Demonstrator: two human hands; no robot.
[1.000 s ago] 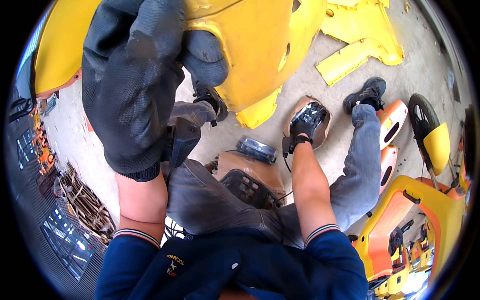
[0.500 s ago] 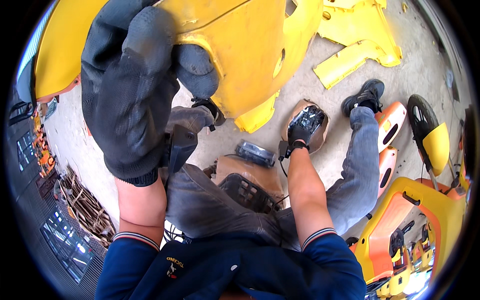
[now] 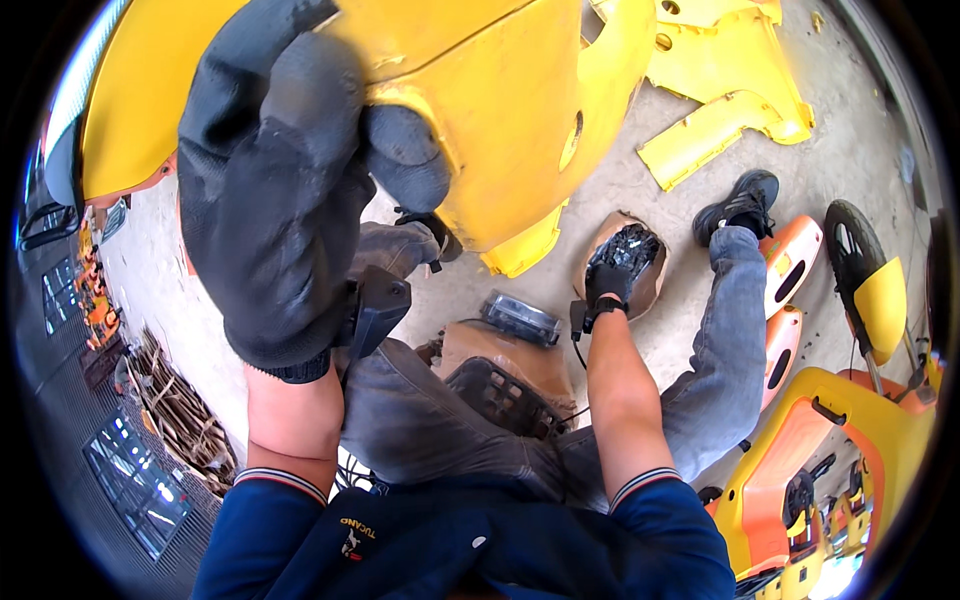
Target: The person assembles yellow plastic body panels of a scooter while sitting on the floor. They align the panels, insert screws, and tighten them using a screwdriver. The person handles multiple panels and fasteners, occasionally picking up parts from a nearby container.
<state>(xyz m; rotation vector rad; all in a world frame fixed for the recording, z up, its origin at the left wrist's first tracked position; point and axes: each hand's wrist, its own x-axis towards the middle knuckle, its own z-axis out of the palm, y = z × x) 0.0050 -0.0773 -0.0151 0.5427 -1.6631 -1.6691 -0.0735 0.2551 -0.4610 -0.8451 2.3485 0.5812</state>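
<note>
The left hand (image 3: 285,205), in a black glove, is closed around the near left edge of a big yellow panel (image 3: 500,130), which extends from the fingers upward and to the right in the view. The right hand (image 3: 610,284), also gloved in black, is well apart from this panel, below and to the right of it; its fingers reach into a brown wrapping (image 3: 655,284) with dark shiny pieces (image 3: 633,243), and I cannot tell whether they grip any of them. Near the right hand, on its left, there is a clear container (image 3: 520,318), beside a black crate (image 3: 505,395). Farther out, other yellow parts (image 3: 725,130) lie on the concrete floor (image 3: 860,130).
</note>
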